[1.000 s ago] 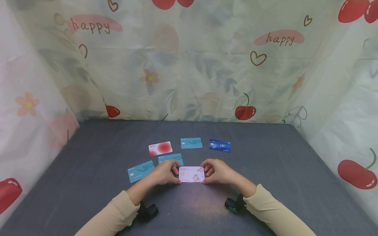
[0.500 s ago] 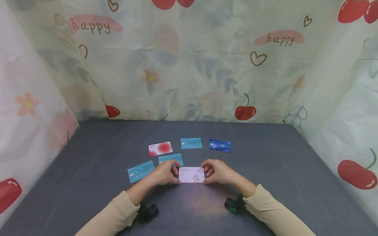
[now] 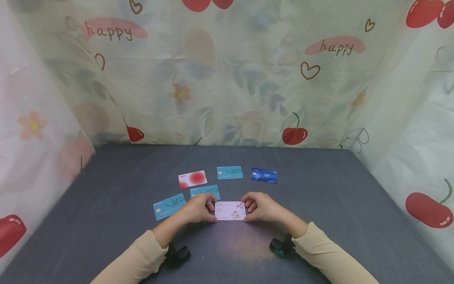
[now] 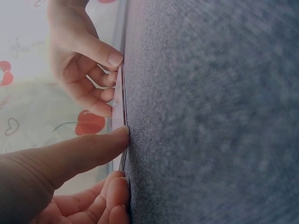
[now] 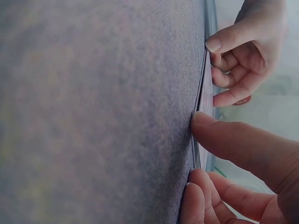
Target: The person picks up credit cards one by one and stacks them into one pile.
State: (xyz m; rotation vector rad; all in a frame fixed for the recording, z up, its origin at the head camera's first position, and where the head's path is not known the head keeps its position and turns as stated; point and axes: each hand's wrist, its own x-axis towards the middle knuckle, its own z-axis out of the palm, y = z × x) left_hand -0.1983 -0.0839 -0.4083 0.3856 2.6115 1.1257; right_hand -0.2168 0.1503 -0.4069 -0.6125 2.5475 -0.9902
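A pale pink VIP card (image 3: 229, 211) lies flat near the middle of the table, between both hands in the head view. My left hand (image 3: 198, 207) pinches its left end, thumb at the near corner and forefinger at the far one. At the right end, my right hand (image 3: 263, 207) grips it in the same way. Seen edge-on in the left wrist view, the card (image 4: 119, 100) sits very low over the dark cloth; a thin line along its edge hints at another card beneath. That lower layer is mostly hidden.
Beyond the hands lie a red-and-white card (image 3: 196, 178), a teal VIP card (image 3: 229, 172) and a dark blue VIP card (image 3: 264, 175). Another teal card (image 3: 198, 190) is partly behind my left hand, and one more (image 3: 168, 207) lies by the left forearm. A patterned curtain (image 3: 227, 79) stands behind.
The pink card has shifted very slightly towards me, and the thin reddish edge below it shows less. Both hands stay in place at its ends.
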